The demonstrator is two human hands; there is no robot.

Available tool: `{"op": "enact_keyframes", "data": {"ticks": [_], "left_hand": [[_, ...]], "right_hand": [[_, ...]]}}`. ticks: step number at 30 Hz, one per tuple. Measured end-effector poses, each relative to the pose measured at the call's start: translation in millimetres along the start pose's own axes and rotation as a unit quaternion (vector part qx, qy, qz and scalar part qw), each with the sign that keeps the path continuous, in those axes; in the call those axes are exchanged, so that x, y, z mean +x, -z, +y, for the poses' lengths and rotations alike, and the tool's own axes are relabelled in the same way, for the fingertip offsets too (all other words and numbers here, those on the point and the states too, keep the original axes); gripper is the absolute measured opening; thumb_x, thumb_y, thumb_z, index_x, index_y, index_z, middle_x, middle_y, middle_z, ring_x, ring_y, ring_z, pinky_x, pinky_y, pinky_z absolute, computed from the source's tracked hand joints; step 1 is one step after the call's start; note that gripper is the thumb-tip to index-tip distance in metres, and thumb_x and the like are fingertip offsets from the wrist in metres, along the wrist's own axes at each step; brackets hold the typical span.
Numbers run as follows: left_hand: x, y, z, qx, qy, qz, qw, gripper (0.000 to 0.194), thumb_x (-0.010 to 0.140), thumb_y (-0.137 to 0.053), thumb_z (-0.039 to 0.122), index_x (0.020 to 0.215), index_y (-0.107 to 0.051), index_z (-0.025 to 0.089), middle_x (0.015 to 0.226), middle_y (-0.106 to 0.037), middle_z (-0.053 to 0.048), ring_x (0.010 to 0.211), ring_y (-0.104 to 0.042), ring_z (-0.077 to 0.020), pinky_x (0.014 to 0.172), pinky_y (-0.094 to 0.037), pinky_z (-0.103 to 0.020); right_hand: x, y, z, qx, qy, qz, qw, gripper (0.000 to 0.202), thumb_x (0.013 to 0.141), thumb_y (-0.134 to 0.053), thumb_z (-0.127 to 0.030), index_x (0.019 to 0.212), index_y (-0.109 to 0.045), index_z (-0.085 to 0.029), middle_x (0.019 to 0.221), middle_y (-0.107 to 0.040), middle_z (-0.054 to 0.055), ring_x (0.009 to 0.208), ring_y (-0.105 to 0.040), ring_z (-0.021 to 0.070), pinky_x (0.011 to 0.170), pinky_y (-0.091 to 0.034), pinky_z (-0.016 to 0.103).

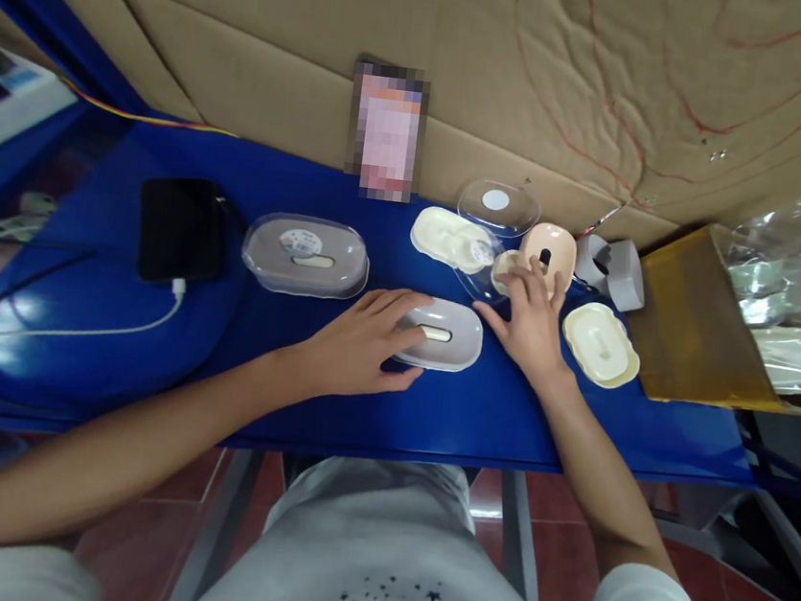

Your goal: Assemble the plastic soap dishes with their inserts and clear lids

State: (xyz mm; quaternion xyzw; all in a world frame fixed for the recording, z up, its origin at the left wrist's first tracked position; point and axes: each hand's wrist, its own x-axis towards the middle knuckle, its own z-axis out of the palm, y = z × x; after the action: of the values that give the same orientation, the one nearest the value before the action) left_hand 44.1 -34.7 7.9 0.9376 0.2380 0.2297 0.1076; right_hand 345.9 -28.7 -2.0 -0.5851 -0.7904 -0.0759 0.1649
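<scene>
My left hand (358, 349) lies with its fingers spread over the left end of a grey oval case (460, 338), which has a cream strip in its slot. To the right, my right hand (529, 320) has its fingers over a small cream piece (505, 270) beside a peach oval part (559, 251); its fingertips partly hide both. A cream tray (441, 234) and a clear lid (499, 208) lie behind. Another grey case under a clear labelled lid (306, 242) sits at the left. A cream wavy-edged tray (602, 345) rests right of my right hand.
A cardboard box (701, 325) of plastic-wrapped parts stands at the right, near grey parts (624, 273). A black phone (181, 230) with a white cable lies left on the blue table (371, 427). A blurred-out device (388, 135) leans against the cardboard behind.
</scene>
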Motion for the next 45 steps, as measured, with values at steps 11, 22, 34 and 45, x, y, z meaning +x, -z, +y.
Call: {"op": "enact_keyframes", "data": {"ticks": [11,22,34,45], "left_hand": [[-5,-10.5,-18,-0.141,0.112,0.062,0.982,0.108,0.085,-0.092,0.034,0.169,-0.024,0.027,0.168,-0.039,-0.021,0.158,-0.045,-0.0387,0.129,-0.043,-0.06],[-3,-10.5,-23,-0.208,0.087,0.028,0.974,0.112,0.084,-0.095,0.036,0.17,-0.025,0.034,0.167,-0.044,-0.019,0.156,-0.046,-0.0396,0.128,-0.042,-0.064],[-7,-3.6,-26,-0.17,0.083,-0.034,0.981,0.102,0.09,-0.089,0.045,0.172,-0.029,0.032,0.165,-0.045,-0.019,0.155,-0.049,-0.0371,0.128,-0.044,-0.059],[0,14.6,1,0.1,-0.069,-0.004,0.993,0.023,0.103,-0.068,0.031,0.125,-0.072,0.024,0.137,-0.07,-0.012,0.13,-0.065,-0.0316,0.118,-0.049,-0.051]], "right_hand": [[-10,29,10,0.229,0.057,0.036,0.971,0.052,0.1,-0.071,-0.048,0.146,-0.061,-0.026,0.148,-0.063,0.015,0.142,-0.06,0.0348,0.117,-0.054,0.057],[-23,31,-26,0.213,0.213,-0.094,0.949,0.068,0.101,-0.061,-0.025,0.167,-0.046,-0.034,0.177,-0.041,0.005,0.166,-0.034,0.0335,0.129,-0.042,0.064],[-30,34,-37,0.149,0.209,-0.15,0.955,0.058,0.111,-0.055,-0.043,0.168,-0.046,-0.032,0.177,-0.04,0.005,0.17,-0.02,0.033,0.134,-0.035,0.063],[-4,4,-23,0.222,0.045,-0.076,0.971,0.073,0.114,-0.013,-0.062,0.176,-0.022,-0.026,0.177,-0.04,0.011,0.168,-0.028,0.0286,0.136,-0.028,0.059]]}}
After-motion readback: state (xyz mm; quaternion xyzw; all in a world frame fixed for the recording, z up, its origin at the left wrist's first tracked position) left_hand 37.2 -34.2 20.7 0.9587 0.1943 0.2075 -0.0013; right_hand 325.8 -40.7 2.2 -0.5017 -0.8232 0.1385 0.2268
